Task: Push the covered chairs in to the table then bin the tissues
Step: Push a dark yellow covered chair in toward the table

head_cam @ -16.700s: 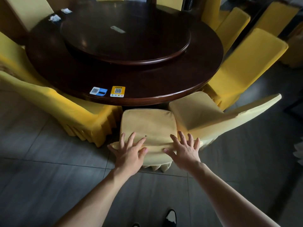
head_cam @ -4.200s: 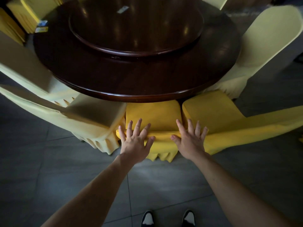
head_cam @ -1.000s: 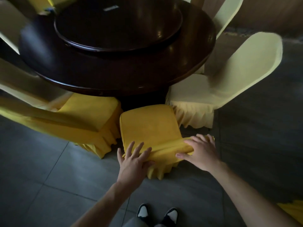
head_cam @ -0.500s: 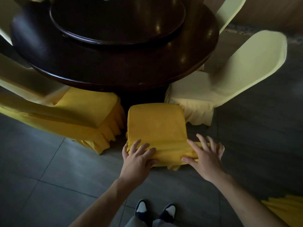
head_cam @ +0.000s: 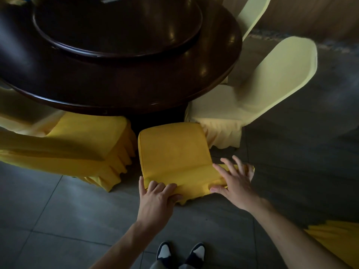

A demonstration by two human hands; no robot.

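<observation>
A deep yellow covered chair (head_cam: 174,152) stands straight in front of me, its seat front near the rim of the dark round table (head_cam: 136,94). My left hand (head_cam: 157,199) grips the left end of the chair's back, fingers curled over the top edge. My right hand (head_cam: 235,181) presses flat on the right end of the back with its fingers spread. No tissues are in view.
A second deep yellow chair (head_cam: 77,144) sits tucked in at the left, and a pale yellow chair (head_cam: 252,98) at the right, angled outward. A raised turntable (head_cam: 116,32) tops the table. Yellow cloth (head_cam: 336,241) shows at bottom right. My shoes (head_cam: 180,253) stand on grey tiles.
My left fingers have curled over the chair back's top edge, where they lay straight before. My right hand has stayed spread on the right end. The chair has hardly shifted.
</observation>
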